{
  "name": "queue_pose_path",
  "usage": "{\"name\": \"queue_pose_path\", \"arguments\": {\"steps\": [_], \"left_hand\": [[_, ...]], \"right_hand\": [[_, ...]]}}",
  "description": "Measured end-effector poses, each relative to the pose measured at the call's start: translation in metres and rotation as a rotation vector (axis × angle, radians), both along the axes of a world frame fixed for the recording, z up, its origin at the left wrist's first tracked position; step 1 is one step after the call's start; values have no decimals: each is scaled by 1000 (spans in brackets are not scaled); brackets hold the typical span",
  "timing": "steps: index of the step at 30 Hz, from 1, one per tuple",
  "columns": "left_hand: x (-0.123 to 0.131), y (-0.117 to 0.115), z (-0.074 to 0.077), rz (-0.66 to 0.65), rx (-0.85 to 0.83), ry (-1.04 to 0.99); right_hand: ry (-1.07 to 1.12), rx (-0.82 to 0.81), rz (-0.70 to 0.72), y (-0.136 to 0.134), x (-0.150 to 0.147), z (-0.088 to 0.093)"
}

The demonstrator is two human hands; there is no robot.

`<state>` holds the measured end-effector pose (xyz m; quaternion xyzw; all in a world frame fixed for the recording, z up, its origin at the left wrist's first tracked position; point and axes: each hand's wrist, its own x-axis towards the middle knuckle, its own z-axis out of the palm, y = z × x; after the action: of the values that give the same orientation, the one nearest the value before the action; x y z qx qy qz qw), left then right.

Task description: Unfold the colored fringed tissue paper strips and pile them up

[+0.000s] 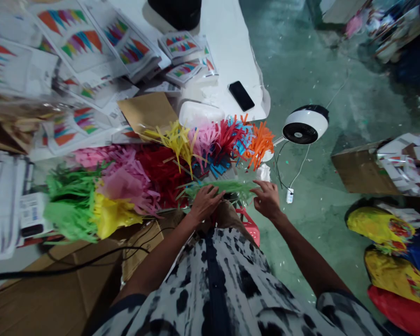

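Note:
My left hand (pixel 207 202) rests on a strip of green fringed tissue (pixel 231 187) in front of my body, its fingers closed over the strip's near edge. At the strip's right end is my right hand (pixel 267 198), with thumb and forefinger at the green fringe and the other fingers bent. Just beyond lie bunches of fringed tissue: yellow (pixel 181 145), pink (pixel 205 140), red (pixel 227 137) and orange (pixel 261 144). Left of my left hand are piles of dark red (pixel 164 170), green (pixel 72 210) and yellow tissue (pixel 114 214).
The white table (pixel 227 46) holds a phone (pixel 241 95) and printed packets (pixel 80 39). A white fan (pixel 306 123) stands right of it. A red stool (pixel 250 228) is under my hands. Cardboard (pixel 56 289) lies at lower left, a box (pixel 364 170) at right.

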<state>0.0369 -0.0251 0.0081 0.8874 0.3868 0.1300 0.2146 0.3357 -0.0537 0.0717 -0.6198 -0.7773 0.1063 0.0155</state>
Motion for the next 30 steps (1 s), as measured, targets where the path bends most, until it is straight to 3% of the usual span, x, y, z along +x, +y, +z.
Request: {"name": "queue_pose_path", "arguments": {"steps": [2,6,10,15,18,22,25,30], "left_hand": [[1,1,2,12,-18,8],[-2,7,3,6,-46,-8],[-2,12,8,80,-74,-31],[10,13,14,135,-45,31],[16,13,12,162,-51,42],[13,14,7,186,-82,20],[1,14,7,235,-99,10],[-15,20,15,442,-141,71]], "right_hand": [[40,18,-11,-4,-26,-5],[94,-9,146,4,-75,-35],[49,-54,207,23,-74,-54],[81,-105,165,36,-61,-42],[114,-116,159,39,-69,-34],[75,-146,187,41,-79,-37],[72,-156,98,46,-76,-41],[88,-193,-64,55,-70,-41]]}}
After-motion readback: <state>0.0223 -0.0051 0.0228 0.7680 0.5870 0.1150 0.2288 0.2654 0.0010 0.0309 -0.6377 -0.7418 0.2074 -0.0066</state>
